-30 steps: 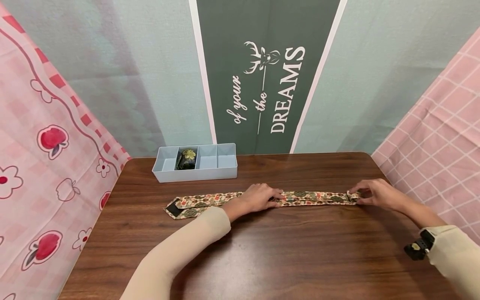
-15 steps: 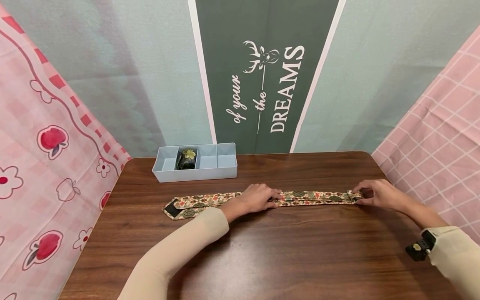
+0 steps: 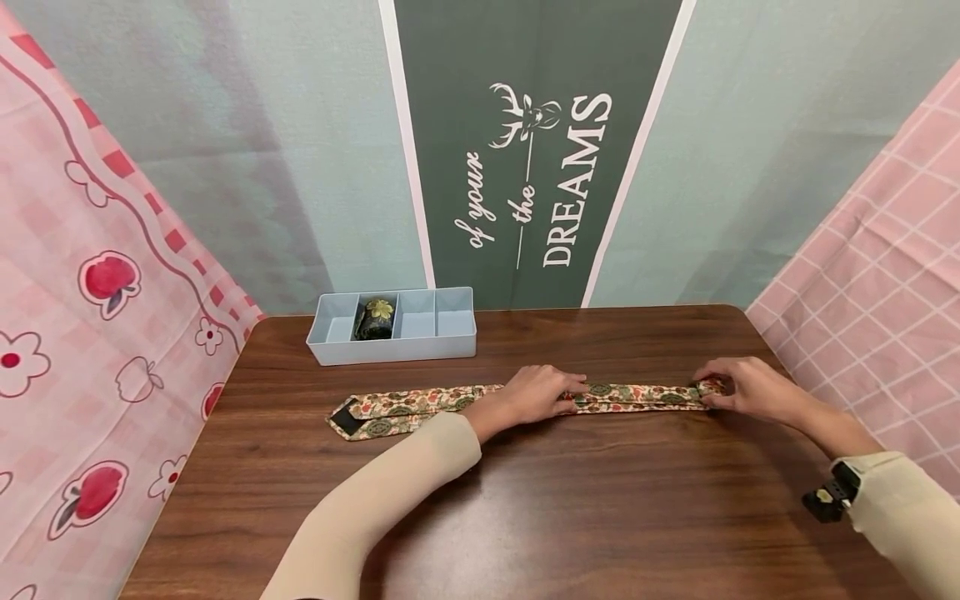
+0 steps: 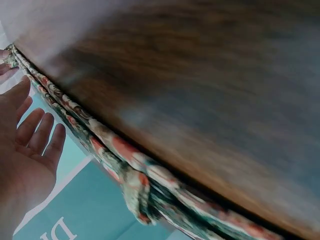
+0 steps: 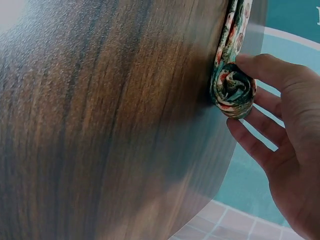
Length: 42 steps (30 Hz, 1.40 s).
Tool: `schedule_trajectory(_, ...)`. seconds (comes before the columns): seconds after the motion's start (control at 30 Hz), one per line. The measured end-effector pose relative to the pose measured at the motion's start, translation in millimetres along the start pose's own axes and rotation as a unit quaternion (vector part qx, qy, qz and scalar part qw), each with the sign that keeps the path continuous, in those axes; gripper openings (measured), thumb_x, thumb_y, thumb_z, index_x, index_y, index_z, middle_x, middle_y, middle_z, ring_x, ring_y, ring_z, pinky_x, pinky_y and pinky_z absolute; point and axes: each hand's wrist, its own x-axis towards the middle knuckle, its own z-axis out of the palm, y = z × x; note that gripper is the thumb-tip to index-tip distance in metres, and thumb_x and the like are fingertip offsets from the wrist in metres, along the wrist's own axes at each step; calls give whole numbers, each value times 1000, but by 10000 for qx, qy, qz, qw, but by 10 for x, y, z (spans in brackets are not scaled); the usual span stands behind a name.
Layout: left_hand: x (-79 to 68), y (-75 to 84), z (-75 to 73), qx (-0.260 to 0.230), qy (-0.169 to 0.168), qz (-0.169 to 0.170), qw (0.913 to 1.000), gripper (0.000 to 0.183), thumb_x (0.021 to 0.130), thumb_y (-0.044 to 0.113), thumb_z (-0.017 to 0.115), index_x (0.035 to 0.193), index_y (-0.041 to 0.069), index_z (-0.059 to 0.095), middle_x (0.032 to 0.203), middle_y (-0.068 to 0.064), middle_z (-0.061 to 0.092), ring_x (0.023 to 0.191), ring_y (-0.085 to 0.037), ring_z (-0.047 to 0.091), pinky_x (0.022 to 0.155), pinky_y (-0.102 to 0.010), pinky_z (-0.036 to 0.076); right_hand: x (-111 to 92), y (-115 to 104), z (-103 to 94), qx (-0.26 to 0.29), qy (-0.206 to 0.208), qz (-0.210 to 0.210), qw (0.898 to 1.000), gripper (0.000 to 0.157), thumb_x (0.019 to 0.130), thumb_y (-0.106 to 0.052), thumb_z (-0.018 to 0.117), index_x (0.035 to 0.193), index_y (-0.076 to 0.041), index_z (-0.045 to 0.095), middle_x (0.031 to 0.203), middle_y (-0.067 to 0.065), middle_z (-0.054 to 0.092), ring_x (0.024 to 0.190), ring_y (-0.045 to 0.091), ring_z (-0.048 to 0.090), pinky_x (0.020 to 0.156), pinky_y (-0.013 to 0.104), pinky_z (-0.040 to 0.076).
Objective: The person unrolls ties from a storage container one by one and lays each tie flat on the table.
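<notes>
Patterned drapes (image 3: 45, 208) frame a wooden table (image 3: 585, 517) where a person's right hand (image 3: 757, 390) pinches the coiled end (image 5: 234, 91) of a floral necktie (image 3: 645, 397) — the left hand (image 3: 534, 393), fingers loosely spread, rests over its middle. Beyond: a pale-blue tray (image 3: 397, 351), a dark roll (image 3: 375, 322) in its second compartment from left.

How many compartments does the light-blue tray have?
4, side by side: far-left compartment, second compartment holding the dark floral roll, third compartment, far-right compartment. None appears hidden.

Left grip (image 3: 537, 392) rests palm-down, relaxed; right grip (image 3: 762, 389) pinches.
</notes>
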Motion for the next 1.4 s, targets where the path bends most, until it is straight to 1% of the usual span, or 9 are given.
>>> schedule_trajectory(0.13,68,20,24,-14,28,4,10000,41,96,35,63,136,28,60,144,10,52,91,-9,69,73,-29,55,-7,11,3,17,11,-214,9998,35,62,-9,89,94,-15,75,89,-5,71,70,3,59,59,16,40)
schedule_trajectory(0.27,112,32,56,-98,6,22,9999,42,96,36,63,137,30,59,143,12,52,68,-7,64,67,-26,52,-4,30,15,110,30,-413,9991,37,60,-2,86,92,-16,75,90,-5,71,76,8,65,63,19,46)
schedule_trajectory(0.37,125,45,74,-101,-69,3,9999,40,96,37,62,135,32,60,142,14,52,73,-7,66,69,-25,52,0,28,20,178,-17,-473,9987,37,59,2,83,91,-16,77,92,-2,71,80,12,66,63,22,48)
schedule_trajectory(0.5,125,56,93,-1,-182,-72,9998,38,96,38,61,134,34,60,142,15,52,94,-8,69,75,-25,54,-6,11,11,189,-84,-442,9988,34,61,2,82,89,-16,78,94,2,70,78,13,66,58,21,46)
schedule_trajectory(0.6,122,57,96,37,-214,-101,9997,38,96,38,61,134,34,60,142,15,51,102,-9,67,76,-25,54,-11,12,8,131,-66,-454,9989,32,61,1,83,87,-17,78,94,2,70,76,11,66,56,18,45)
schedule_trajectory(0.77,108,59,90,88,-256,-120,9996,38,97,38,60,134,34,60,142,16,51,105,-10,67,78,-26,54,-18,49,24,11,106,-654,9978,31,59,-7,90,84,-20,77,90,0,71,74,11,67,60,17,47)
schedule_trajectory(0.93,69,48,76,46,-245,-199,9995,38,96,38,61,134,34,60,142,16,51,109,-11,65,82,-28,54,-42,74,24,67,153,-507,9986,32,59,-11,91,84,-23,76,89,-4,71,73,6,64,60,16,45)
schedule_trajectory(1.23,0,7,56,78,-252,-218,9994,39,96,38,61,134,33,60,141,15,52,112,-13,64,81,-30,54,-82,87,0,-9,97,-387,9992,35,59,-2,85,87,-21,74,88,-6,69,70,2,59,57,13,39)
schedule_trajectory(1.4,-33,-23,52,143,-268,-241,9992,39,96,39,61,135,34,60,141,15,52,114,-13,63,81,-31,55,-96,111,-1,47,68,-418,9991,36,59,1,82,88,-19,75,90,-4,70,72,3,60,58,15,41)
